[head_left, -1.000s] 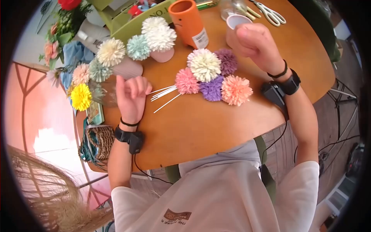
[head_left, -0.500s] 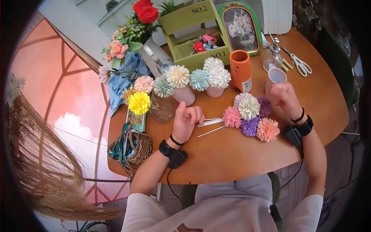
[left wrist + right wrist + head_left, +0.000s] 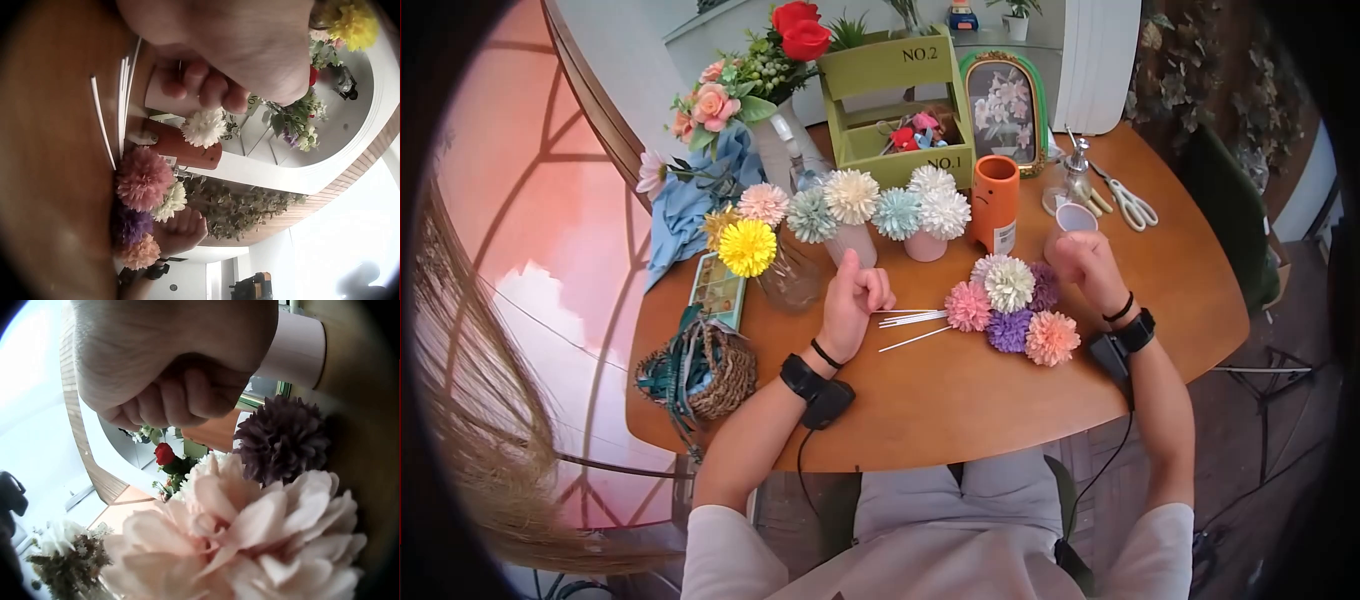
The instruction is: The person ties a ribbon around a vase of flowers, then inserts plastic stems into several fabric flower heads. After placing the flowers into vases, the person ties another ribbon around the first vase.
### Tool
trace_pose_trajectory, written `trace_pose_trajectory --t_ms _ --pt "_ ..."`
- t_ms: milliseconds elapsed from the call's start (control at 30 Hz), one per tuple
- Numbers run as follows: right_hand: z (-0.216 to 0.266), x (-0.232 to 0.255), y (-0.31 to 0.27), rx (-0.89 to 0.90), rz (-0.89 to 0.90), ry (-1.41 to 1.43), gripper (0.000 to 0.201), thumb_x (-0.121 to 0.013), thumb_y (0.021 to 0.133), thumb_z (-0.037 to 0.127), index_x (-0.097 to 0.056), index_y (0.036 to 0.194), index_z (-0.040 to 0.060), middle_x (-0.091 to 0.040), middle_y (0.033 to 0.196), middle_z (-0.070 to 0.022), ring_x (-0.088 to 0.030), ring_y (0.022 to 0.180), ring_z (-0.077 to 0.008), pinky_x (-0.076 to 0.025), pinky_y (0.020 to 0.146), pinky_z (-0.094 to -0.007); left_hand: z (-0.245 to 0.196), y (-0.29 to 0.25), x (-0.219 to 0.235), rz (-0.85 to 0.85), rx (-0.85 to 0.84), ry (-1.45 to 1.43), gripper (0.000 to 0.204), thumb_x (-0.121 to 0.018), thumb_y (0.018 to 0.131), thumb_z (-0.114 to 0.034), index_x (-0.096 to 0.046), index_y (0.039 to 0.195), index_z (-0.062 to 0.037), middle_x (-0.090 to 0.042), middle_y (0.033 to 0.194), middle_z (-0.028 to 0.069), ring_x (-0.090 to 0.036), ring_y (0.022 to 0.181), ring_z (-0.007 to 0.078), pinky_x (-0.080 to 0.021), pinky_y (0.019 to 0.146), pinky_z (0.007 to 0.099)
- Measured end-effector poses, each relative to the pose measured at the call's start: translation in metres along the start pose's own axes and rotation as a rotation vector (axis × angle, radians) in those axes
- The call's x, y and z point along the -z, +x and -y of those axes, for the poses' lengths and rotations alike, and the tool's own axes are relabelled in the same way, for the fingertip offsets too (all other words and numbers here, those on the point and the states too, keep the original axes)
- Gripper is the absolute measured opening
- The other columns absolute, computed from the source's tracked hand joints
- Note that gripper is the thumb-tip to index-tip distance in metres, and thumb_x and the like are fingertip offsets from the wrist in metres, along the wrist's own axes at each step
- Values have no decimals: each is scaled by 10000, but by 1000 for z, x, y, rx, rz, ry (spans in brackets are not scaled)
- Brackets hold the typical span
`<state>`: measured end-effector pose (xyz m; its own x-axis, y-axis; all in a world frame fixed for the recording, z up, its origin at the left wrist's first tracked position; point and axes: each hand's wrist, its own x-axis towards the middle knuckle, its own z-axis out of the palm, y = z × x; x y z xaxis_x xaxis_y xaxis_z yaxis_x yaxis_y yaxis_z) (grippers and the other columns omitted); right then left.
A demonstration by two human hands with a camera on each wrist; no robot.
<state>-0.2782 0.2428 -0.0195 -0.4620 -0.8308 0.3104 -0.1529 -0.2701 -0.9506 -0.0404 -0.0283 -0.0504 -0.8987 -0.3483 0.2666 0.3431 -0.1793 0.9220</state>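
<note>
Beside the white stems (image 3: pixel 915 318) of several pompom flowers, my left hand (image 3: pixel 852 302) is held over the table with its fingers curled and thumb raised. Nothing shows in it. My right hand (image 3: pixel 1090 268) makes a fist just in front of a pale pink cup (image 3: pixel 1076 217), its fingers folded into the palm in the right wrist view. Between the hands lie a pink flower (image 3: pixel 967 306), a white one (image 3: pixel 1009 287), a purple one (image 3: pixel 1008 330) and a peach one (image 3: pixel 1052 339). A dark purple flower (image 3: pixel 281 439) is below the right fist.
Behind them stand an orange vase (image 3: pixel 997 195), potted pompom flowers (image 3: pixel 945 213), a green crate (image 3: pixel 895 155) and a framed picture (image 3: pixel 1003 100). Scissors (image 3: pixel 1130 203) lie at the back right. A woven basket (image 3: pixel 725 380) and a glass vase with a yellow flower (image 3: pixel 747 248) are left.
The head view has tilted up, bringing the crate and framed picture into sight. Both hands keep much the same pose and place by the flowers.
</note>
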Motion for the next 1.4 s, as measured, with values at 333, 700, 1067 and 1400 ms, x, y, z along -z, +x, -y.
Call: trace_pose_trajectory --t_ms 333,700,1067,1400 --pt "8 -7 -4 -32 8 42 363 -518 1040 170 -435 697 88 -367 653 62 -304 576 -51 -233 518 -240 0 1 1 -52 64 -74 714 -211 1094 -565 -371 574 -104 -385 623 30 -431 656 187 -406 721 300" --pt "3 6 -2 22 -56 13 408 -548 1025 182 -366 667 111 -310 632 67 -264 551 -57 -203 512 -262 -6 1 -1 -99 138 -140 700 -260 1068 -625 -359 600 -114 -353 632 15 -377 636 163 -399 724 292" --pt "68 -39 20 68 -142 -431 408 -585 1035 223 -474 679 58 -420 644 55 -328 564 -54 -246 519 -247 -5 1 2 -97 148 -143 695 -289 1060 -637 -372 605 -117 -381 636 19 -447 658 182 -417 732 288" --pt "85 -123 83 459 135 -1607 236 -714 871 286 -680 808 61 -700 812 -118 -690 768 -325 -552 640 -417 -2 3 6 -100 138 -85 699 -310 1054 -643 -382 607 -112 -397 642 17 -455 655 169 -421 719 278"
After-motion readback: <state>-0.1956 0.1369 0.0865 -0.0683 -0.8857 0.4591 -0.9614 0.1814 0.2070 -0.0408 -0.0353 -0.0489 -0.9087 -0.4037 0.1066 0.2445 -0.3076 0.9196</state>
